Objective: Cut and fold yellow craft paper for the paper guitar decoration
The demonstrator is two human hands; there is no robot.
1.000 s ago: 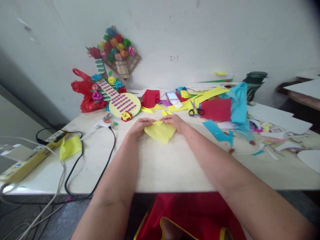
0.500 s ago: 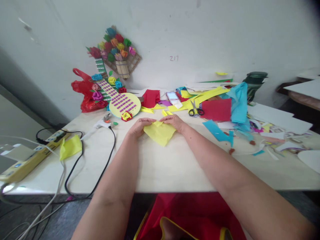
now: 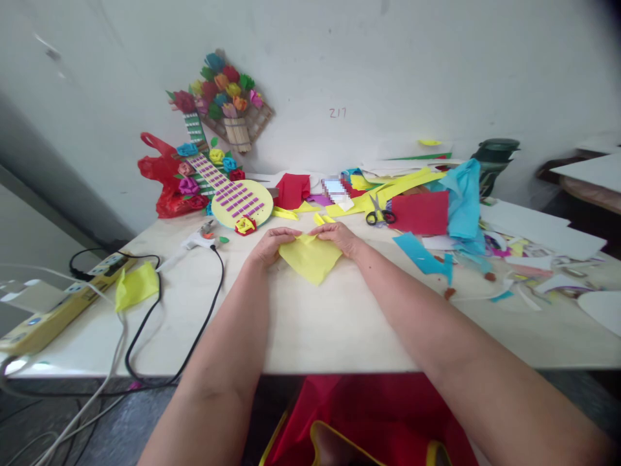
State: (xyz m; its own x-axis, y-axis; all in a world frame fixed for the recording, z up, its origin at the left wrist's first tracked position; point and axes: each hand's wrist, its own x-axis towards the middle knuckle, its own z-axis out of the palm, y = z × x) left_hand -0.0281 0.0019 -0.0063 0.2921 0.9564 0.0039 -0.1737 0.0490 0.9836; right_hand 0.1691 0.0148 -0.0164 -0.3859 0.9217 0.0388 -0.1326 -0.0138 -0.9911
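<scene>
A thin yellow paper piece [image 3: 312, 260] is spread between my two hands over the middle of the table, its pointed lower edge toward me. My left hand [image 3: 274, 244] pinches its upper left edge with closed fingers. At the upper right edge, my right hand [image 3: 342, 238] grips it the same way. Small folded yellow strips [image 3: 324, 219] lie just behind the right fingers. Beyond my left hand is a round yellow guitar-shaped craft [image 3: 242, 204] with purple strips and a red and yellow flower.
Black scissors [image 3: 380, 212], red paper [image 3: 420, 213] and blue paper [image 3: 464, 200] lie at the back right, with scraps farther right. A glue gun [image 3: 198, 241], yellow paper [image 3: 137, 286] and a power strip [image 3: 63, 310] with cables are on the left. Paper flowers [image 3: 228, 87] stand against the wall.
</scene>
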